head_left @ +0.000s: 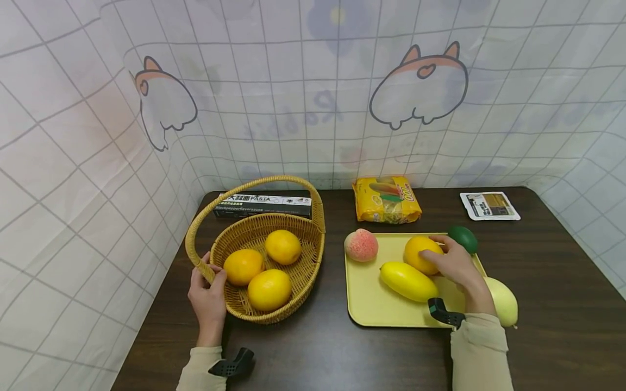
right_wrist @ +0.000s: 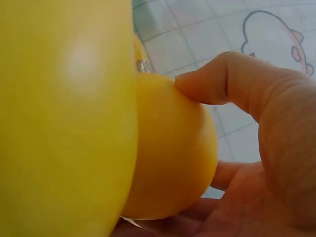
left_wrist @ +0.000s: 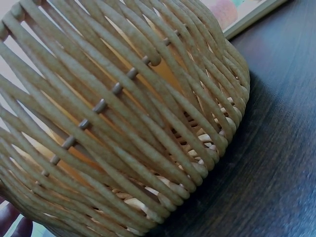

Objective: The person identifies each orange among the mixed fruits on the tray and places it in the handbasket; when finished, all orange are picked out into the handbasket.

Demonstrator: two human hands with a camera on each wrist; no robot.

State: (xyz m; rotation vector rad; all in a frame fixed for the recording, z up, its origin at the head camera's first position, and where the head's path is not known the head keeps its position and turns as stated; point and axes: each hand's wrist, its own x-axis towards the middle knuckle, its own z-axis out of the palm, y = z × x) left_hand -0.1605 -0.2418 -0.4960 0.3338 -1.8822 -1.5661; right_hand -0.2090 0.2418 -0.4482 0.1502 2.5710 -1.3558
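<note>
My left hand (head_left: 207, 296) grips the wicker basket (head_left: 305, 279) at its left side, where the tall handle meets the rim. Three lemons (head_left: 269, 290) lie inside; the left wrist view shows mostly the basket's woven wall (left_wrist: 123, 118). My right hand (head_left: 457, 263) holds another lemon (head_left: 415, 252) over the yellow tray (head_left: 364, 307), thumb on the near side and fingers around the far side. Just in front of that lemon lies a long yellow mango-like fruit (head_left: 408, 281), which fills the left of the right wrist view. Whether the held lemon touches the tray is hidden.
A pink peach (head_left: 362, 245) sits at the tray's left corner. Along its right side are a dark green fruit (head_left: 463, 239) and a pale green fruit (head_left: 502, 304). Behind stand a black pasta box (head_left: 264, 206), a yellow packet (head_left: 386, 201) and a flat white pouch (head_left: 490, 206).
</note>
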